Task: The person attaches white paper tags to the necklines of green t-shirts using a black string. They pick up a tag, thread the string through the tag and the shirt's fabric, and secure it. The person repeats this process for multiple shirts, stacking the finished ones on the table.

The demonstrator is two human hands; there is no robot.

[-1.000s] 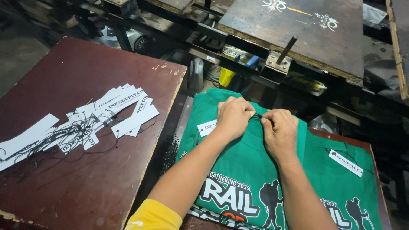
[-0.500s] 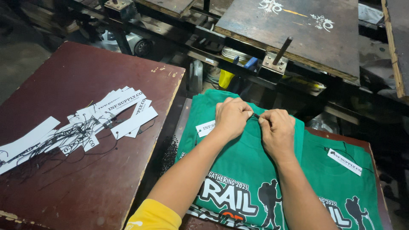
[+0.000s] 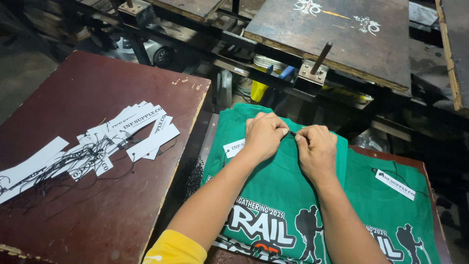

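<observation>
Dark red board (image 3: pixel 88 205) on the left carries a fanned pile of white paper tags (image 3: pixel 97 144) with black strings; right of it, a stack of green printed shirts (image 3: pixel 273 195), a second green shirt (image 3: pixel 391 210) with its own tag further right. Left hand (image 3: pixel 264 134) and right hand (image 3: pixel 317 149) rest at the top shirt's collar, fingers curled tight, pinching a thin black string (image 3: pixel 291 133) between them. A white tag (image 3: pixel 234 147) lies on the shirt just left of the left hand.

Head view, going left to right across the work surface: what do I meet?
Pile of white hang tags with black strings → left hand → right hand → white tag on the second green shirt.
</observation>
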